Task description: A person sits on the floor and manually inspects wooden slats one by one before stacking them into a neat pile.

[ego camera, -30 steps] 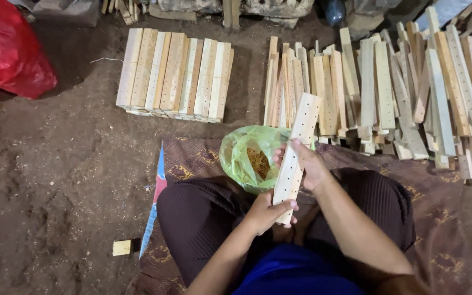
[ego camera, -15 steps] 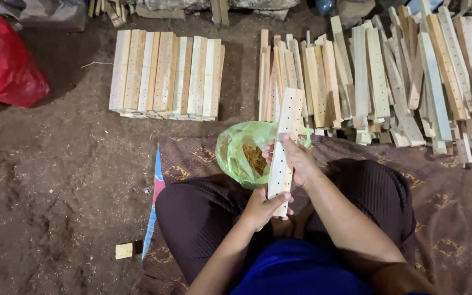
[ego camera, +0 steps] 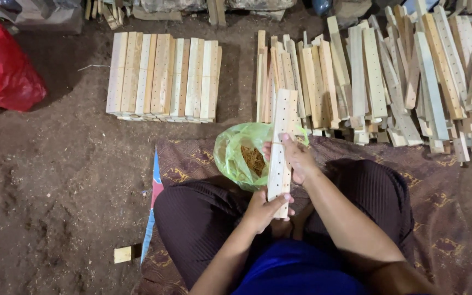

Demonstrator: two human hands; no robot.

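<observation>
Both of your hands are on one perforated wooden slat [ego camera: 281,147], held nearly upright over your lap: your left hand [ego camera: 261,210] is wrapped around its lower end with the thumb across the face, and your right hand [ego camera: 296,159] is closed on its right edge about midway up, fingertips pressing onto the drilled side. That's a firm two-point hold, nothing else visible in either palm. Right behind the slat, touching your knees, sits the green plastic bag [ego camera: 241,155] with its mouth open and a heap of small yellowish pieces inside; I can't tell what they are. You're seated cross-legged on a patterned cloth [ego camera: 443,218] spread over the dirt floor [ego camera: 55,191]. Further out, a neat stack of drilled slats [ego camera: 162,76] lies ahead to your left, and a loose, tumbled pile of slats [ego camera: 389,76] spreads ahead to your right. A small wood offcut [ego camera: 122,254] lies by your left knee, and a red bag [ego camera: 1,71] sits at the far left. Watch the top end of the slat: it stands free above your right hand, so a slack lower grip could let it tip forward into the bag and spill the contents. The raw edges also look splintery, so sliding your fingers along them could catch skin.
</observation>
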